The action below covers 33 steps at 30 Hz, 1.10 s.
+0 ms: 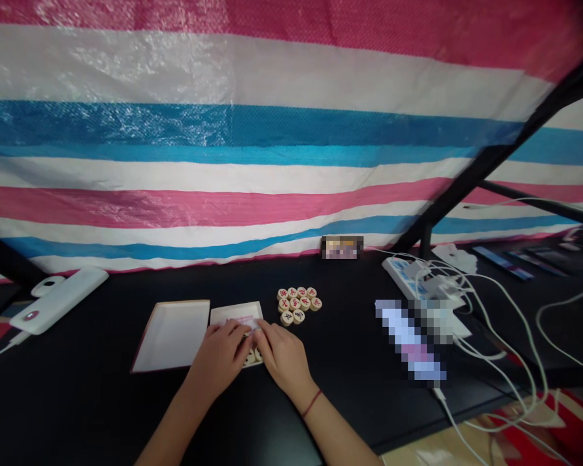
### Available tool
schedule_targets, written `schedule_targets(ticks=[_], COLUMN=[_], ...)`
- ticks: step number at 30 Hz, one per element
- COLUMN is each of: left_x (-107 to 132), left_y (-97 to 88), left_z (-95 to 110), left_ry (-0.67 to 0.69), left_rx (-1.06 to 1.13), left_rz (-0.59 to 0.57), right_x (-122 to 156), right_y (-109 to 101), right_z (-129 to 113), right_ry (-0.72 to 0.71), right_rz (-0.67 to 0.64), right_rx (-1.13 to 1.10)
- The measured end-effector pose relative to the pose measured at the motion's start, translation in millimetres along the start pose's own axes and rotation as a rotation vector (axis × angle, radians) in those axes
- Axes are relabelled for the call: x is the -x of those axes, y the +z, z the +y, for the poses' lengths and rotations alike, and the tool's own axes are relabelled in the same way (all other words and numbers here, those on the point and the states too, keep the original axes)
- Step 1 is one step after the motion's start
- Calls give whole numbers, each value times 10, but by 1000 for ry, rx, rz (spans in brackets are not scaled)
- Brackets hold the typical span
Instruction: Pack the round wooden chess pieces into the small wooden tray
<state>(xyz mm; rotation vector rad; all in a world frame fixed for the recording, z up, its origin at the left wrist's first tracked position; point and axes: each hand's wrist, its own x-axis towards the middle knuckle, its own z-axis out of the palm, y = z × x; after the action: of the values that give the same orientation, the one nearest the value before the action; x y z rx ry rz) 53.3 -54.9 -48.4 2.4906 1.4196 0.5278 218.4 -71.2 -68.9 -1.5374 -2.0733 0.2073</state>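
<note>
The left hand [218, 355] and the right hand [281, 357] sit close together, palms down, with the fingers curved over a shallow white box tray [235, 312] on a black table [92, 408]. Their fingertips nearly meet above a pinkish-white slip of paper [245, 321] lying at the tray's far side; the hands are narrowly set, but whether they are gripping the slip or anything else cannot be told. A few round wooden xiangqi pieces [251, 355] show in the tray just under the hands, mostly hidden by them. A thin red cord [312, 404] circles the right wrist. A loose cluster of matching wooden pieces [296, 305], marked with red characters, lies flat on the table just beyond the tray. To the left of the tray and almost touching it sits a larger white box lid [171, 336] with a reddish edge, its inside facing up. Further left are a white power bank [58, 301] and a small round white object [47, 285]. On the right, a white power strip [398, 272] trails a tangle of white cables [505, 323], beside a pixelated object [410, 340] too blurred to identify. A striped pink, white and blue tarpaulin [223, 129] hangs behind the table, crossed by a black metal frame bar [495, 155].
</note>
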Motion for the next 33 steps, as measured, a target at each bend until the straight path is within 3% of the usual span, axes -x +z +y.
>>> schedule_targets(ticks=[13, 18, 23, 29, 33], left_x=[-33, -29, -26, -21, -16], left_y=[-6, -51, -65, -16, 5], left_z=[-27, 39, 94, 51, 23], left_ry=[36, -4, 4, -9, -40], left_rx=[283, 408, 537, 526, 469], left_rz=[27, 173, 191, 100, 182], right_x=[12, 61, 101, 114, 86], right_y=[-18, -58, -65, -20, -81], right_z=[-9, -62, -94, -54, -8], right_ry=[3, -79, -137, -156, -168], right_rz=[25, 238, 281, 307, 339], right_rx=[-44, -159, -258, -286, -245])
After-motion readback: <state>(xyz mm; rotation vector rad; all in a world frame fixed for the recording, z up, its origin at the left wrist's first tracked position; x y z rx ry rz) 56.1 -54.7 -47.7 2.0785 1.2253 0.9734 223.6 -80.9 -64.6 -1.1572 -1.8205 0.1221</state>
